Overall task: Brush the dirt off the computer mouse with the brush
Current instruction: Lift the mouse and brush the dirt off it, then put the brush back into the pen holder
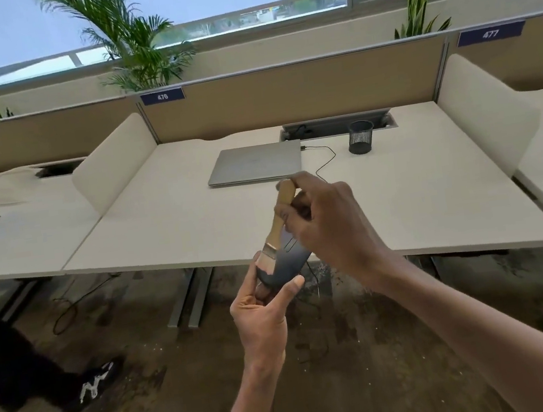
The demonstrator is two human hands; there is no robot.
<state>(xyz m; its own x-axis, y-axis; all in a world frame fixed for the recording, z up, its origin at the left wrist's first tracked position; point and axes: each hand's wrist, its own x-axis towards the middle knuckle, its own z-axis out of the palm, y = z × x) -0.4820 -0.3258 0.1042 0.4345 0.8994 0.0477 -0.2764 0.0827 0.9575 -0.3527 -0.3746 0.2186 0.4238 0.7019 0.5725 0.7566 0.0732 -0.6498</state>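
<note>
My left hand [263,314] holds a dark grey computer mouse [286,262] up in the air, just in front of the desk's near edge, thumb and fingers gripping its lower end. My right hand [329,222] grips the wooden handle of a small paintbrush [281,220] from above. The brush slants down and left, and its pale bristles [267,261] rest on the left side of the mouse. A thin black cable hangs from the mouse toward the floor.
A closed silver laptop [256,163] lies on the white desk [169,226], with a black cable and a black mesh pen cup [361,137] to its right. Cream dividers flank the desk. Another person's leg and shoe [96,381] stand on the floor at left.
</note>
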